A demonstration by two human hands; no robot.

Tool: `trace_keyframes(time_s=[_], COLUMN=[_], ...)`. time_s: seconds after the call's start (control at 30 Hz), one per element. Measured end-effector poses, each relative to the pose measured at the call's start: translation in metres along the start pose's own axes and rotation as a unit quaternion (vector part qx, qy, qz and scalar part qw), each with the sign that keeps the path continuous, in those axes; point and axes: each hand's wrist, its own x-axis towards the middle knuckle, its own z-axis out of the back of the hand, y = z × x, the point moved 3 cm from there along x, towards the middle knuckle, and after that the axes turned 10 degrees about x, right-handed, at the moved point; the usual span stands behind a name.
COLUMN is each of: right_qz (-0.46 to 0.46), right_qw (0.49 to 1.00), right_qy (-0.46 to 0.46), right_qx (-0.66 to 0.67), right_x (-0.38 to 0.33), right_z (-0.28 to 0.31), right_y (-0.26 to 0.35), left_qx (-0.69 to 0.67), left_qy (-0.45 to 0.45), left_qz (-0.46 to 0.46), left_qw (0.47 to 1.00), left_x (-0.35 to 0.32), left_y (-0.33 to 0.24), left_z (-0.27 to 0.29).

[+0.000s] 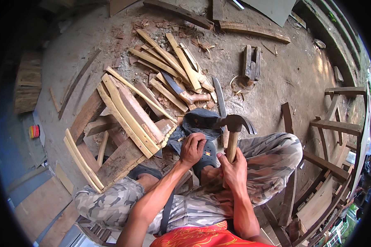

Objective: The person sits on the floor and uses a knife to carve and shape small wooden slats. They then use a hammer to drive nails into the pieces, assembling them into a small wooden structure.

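Observation:
A claw hammer (232, 142) stands upright, its dark head at the top, and my right hand (234, 166) is wrapped round its wooden handle. To the left of it my left hand (192, 149) is closed with curled fingers, above my dark shoe; whatever it may hold is hidden. Left of that hand a wooden frame (119, 160) of dark boards leans by my leg. Pale wooden strips (125, 113) lie along its upper side, and more strips (80, 158) along its lower left edge. A dark cloth (200, 118) lies just beyond my left hand.
Loose wooden slats (181, 61) are heaped ahead, with a wood-handled machete (189, 96) among them. A long flat blade (219, 96) lies to their right. Farther right stand a small wooden block piece (252, 64) and a slatted wooden frame (338, 125). A red-yellow roll (34, 131) sits far left.

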Motion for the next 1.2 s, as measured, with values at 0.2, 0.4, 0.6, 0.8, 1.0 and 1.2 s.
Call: trace_keyframes(time_s=[0.2, 0.4, 0.6, 0.8, 1.0, 1.2], right_qz=[0.028, -0.009, 0.022, 0.065, 0.132, 0.069], right_qw=[0.997, 0.984, 0.983, 0.988, 0.984, 0.982], right_qy=[-0.017, 0.100, 0.115, 0.081, 0.008, 0.030], right_qx=[0.077, 0.150, 0.139, 0.112, -0.118, -0.173], right_x=[-0.001, -0.010, -0.017, -0.006, 0.069, 0.116], right_z=[-0.005, -0.016, -0.031, -0.041, -0.045, -0.069], right_y=[0.004, 0.007, 0.006, 0.009, 0.003, -0.042], left_qx=[-0.053, -0.097, -0.297, -0.334, -0.042, -0.083], left_qy=[-0.011, 0.000, 0.045, 0.078, 0.082, 0.075], left_qz=[-0.046, 0.032, 0.233, 0.324, 0.269, 0.319], left_qw=[0.997, 0.995, 0.925, 0.882, 0.959, 0.941], left_x=[-0.005, -0.020, -0.034, -0.047, -0.062, -0.054], left_y=[-0.057, -0.069, -0.066, -0.046, -0.001, 0.015], left_z=[0.039, 0.063, 0.060, 0.048, 0.033, 0.021])
